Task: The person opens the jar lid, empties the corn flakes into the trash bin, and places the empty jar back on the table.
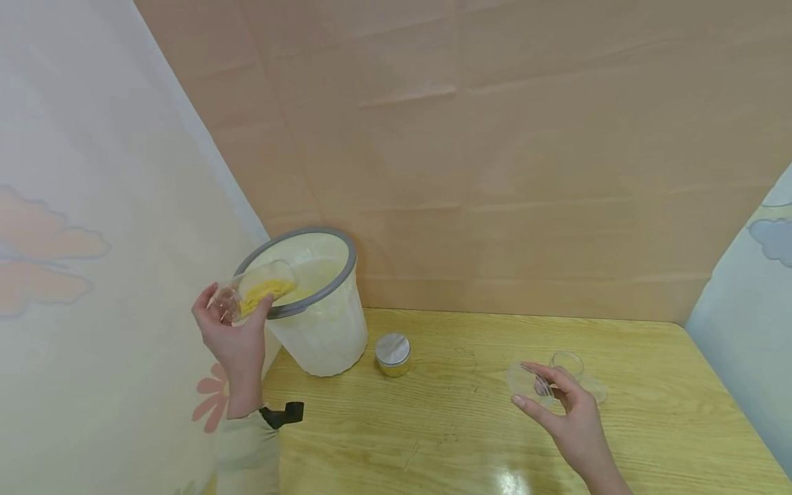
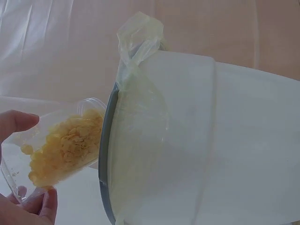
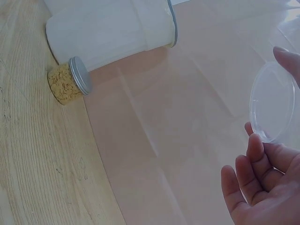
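Observation:
My left hand (image 1: 238,347) grips a clear plastic cup (image 1: 247,280), tipped on its side with its mouth at the rim of a white bin (image 1: 324,337). Yellow flakes (image 2: 70,145) lie inside the cup, heaped along its lower side and toward its mouth. Over on the right, above the table, my right hand (image 1: 575,423) pinches a clear round lid (image 3: 273,101) by its edge between thumb and fingers. The lid stands nearly upright. A thin pale-yellow bag (image 2: 138,93) lines the bin and folds over its grey rim ring (image 1: 348,265).
A small jar (image 1: 392,354) of yellow flakes with a silver lid stands beside the bin. Behind my right hand, a clear round container (image 1: 567,362) and another clear piece (image 1: 595,389) rest on the wooden table (image 1: 445,419). Cloth walls rise behind and at both sides.

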